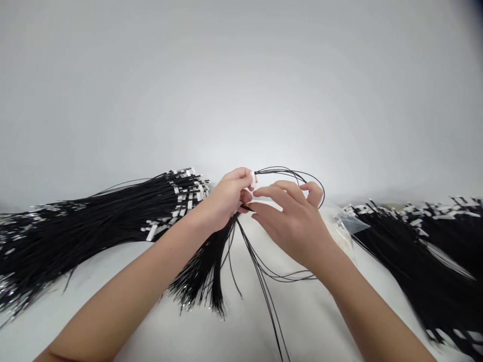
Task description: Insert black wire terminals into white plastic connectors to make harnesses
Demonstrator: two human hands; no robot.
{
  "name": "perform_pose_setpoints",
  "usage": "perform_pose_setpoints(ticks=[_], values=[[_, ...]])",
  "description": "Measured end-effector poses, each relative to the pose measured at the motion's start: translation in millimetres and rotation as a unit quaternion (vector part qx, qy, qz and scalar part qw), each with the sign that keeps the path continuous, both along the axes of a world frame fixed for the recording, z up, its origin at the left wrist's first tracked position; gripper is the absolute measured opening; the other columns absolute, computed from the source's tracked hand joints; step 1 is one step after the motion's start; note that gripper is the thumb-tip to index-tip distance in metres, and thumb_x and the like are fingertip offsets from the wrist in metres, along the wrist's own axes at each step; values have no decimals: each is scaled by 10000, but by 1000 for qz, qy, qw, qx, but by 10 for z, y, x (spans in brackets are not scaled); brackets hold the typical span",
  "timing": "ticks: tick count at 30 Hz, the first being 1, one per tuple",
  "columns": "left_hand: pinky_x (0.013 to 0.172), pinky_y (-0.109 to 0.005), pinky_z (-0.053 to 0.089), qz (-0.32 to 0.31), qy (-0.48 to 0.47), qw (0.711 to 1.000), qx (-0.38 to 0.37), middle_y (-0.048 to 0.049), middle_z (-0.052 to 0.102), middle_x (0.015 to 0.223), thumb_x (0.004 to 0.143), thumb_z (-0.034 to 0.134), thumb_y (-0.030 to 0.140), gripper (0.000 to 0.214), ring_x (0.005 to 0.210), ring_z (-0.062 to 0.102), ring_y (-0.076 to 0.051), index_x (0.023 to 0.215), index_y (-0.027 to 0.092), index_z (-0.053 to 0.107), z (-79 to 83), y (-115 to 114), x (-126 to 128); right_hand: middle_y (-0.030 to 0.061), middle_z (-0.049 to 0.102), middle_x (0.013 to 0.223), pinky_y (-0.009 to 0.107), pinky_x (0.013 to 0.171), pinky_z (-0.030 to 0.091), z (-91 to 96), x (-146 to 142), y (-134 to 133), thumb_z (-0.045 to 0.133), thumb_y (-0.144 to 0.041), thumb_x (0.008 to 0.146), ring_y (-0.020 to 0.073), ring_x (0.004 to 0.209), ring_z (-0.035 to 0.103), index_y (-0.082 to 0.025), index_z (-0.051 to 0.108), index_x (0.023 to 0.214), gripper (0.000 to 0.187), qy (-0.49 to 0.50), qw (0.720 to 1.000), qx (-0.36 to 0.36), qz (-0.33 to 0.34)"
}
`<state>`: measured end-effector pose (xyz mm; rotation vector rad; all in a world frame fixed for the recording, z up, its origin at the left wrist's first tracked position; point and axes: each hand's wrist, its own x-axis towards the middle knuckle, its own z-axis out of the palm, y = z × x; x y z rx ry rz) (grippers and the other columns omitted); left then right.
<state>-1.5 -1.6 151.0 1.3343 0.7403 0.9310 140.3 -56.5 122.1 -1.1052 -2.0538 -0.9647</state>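
Observation:
My left hand (226, 197) is closed in a pinch on a few thin black wires (290, 174) at a small white piece near the fingertips. The wires loop out to the right and curve back behind my right hand (292, 218). My right hand lies just beside the left with its fingers stretched out and slightly curled over the same wires. More strands (264, 281) hang from the hands toward me across the white table (241, 332). A bundle of black wires (206, 274) runs under my left wrist, its bare metal ends pointing toward me.
A large heap of black wires with white tags (113, 221) covers the table at the left. Another heap of tagged black wires (426, 251) lies at the right. A clear plastic bag (345, 229) sits beside my right wrist. A plain grey wall fills the background.

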Motion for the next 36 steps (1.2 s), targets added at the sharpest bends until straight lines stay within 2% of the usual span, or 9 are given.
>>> perform_pose_setpoints(ticks=[3, 5, 8, 11, 14, 20, 31, 33, 36], values=[[407, -166, 274, 9, -18, 1000, 3, 8, 406, 662, 761, 489, 255, 134, 503, 369, -66, 663, 176, 445, 23, -1, -11, 2, 618, 931, 299, 693, 298, 78, -30, -118, 519, -140, 792, 143, 817, 492, -242, 602, 843, 141, 25, 998, -44, 44], [412, -168, 275, 15, -25, 1000, 6, 7, 413, 709, 764, 484, 251, 132, 503, 360, -57, 665, 174, 442, 33, -7, -13, 5, 603, 748, 249, 565, 289, 109, -59, -195, 490, -195, 817, 111, 653, 472, -215, 598, 804, 111, 58, 987, -141, 46], [416, -169, 278, 20, -31, 999, 12, 14, 389, 718, 767, 477, 250, 130, 498, 348, -50, 669, 173, 441, 32, -18, -11, -26, 533, 601, 214, 466, 234, 103, -110, -247, 426, -242, 852, 78, 509, 414, -202, 555, 733, 179, 129, 943, -306, 25], [413, -168, 279, 18, -49, 998, 16, 16, 371, 710, 765, 477, 246, 126, 495, 343, -49, 668, 172, 445, 18, -21, -12, -37, 524, 601, 190, 437, 220, 53, -158, -211, 389, -258, 867, 66, 481, 384, -195, 485, 683, 218, 189, 904, -381, 42], [400, -167, 268, 10, -78, 997, 17, 12, 381, 718, 756, 485, 240, 113, 494, 344, -49, 672, 170, 455, 4, -15, -17, -40, 526, 597, 194, 438, 227, 0, -192, -150, 388, -256, 864, 64, 452, 352, -198, 481, 694, 202, 225, 889, -393, 66], [386, -160, 243, 1, -101, 995, 16, 1, 402, 747, 753, 488, 227, 98, 491, 356, -44, 681, 162, 470, 3, -10, -16, -46, 554, 610, 205, 464, 244, -37, -222, -131, 418, -240, 842, 70, 476, 389, -205, 516, 716, 163, 246, 893, -372, 59], [367, -155, 216, 16, -102, 994, 29, -12, 470, 787, 752, 510, 242, 94, 475, 383, -38, 703, 164, 490, 26, -49, -16, -20, 551, 631, 227, 463, 191, -84, -309, -184, 327, -291, 874, 95, 492, 421, -207, 464, 804, 176, 233, 909, -340, -56], [369, -154, 225, 18, -108, 994, 29, -9, 463, 769, 757, 503, 238, 103, 469, 379, -34, 693, 160, 482, 31, -49, -18, -18, 557, 652, 227, 468, 208, -82, -306, -187, 323, -290, 877, 96, 502, 423, -211, 464, 827, 170, 240, 903, -355, -40], [360, -153, 218, 18, -132, 991, 24, -1, 442, 746, 753, 503, 232, 95, 461, 369, -31, 697, 160, 477, 31, -39, -24, -25, 565, 672, 225, 479, 253, -68, -288, -191, 327, -292, 879, 94, 516, 434, -232, 475, 887, 160, 289, 867, -405, 18]])
